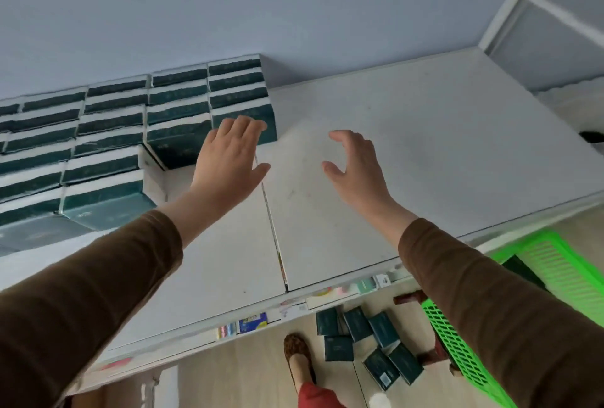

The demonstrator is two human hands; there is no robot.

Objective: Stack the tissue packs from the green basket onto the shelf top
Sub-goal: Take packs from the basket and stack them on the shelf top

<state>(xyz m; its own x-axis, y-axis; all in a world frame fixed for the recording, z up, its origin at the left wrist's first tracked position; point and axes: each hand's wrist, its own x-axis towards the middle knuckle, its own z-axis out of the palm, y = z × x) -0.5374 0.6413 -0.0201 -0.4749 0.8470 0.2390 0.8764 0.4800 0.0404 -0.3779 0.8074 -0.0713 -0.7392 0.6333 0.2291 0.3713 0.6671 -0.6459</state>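
Both hands are raised over the white shelf top, each in a brown sleeve.

Left hand: fingers straight and spread, holding nothing. The fingertips lie over the front face of the rightmost stack of tissue packs; whether they touch the pack cannot be told from this view.

Right hand: fingers loosely curved and apart, thumb held out to the side, holding nothing. It hovers above a bare part of the shelf top, well apart from the stacks.

Stacked tissue packs: dark teal packs with white edges stand in several columns along the left and rear of the shelf top, against the pale blue wall. The columns touch one another side to side. The shelf area to the right of the last column carries no packs.

Green basket: it sits low at the right, beside the shelf unit, partly hidden by the right forearm. A dark object shows inside its upper part, too hidden to identify. The rest of the interior is out of sight.

Loose tissue packs: about seven lie scattered on the wooden floor, just left of the basket and outside it.

Lower shelf: small coloured packaged goods show along its front edge, too blurred to identify.

A patterned shoe stands on the floor near the loose packs.
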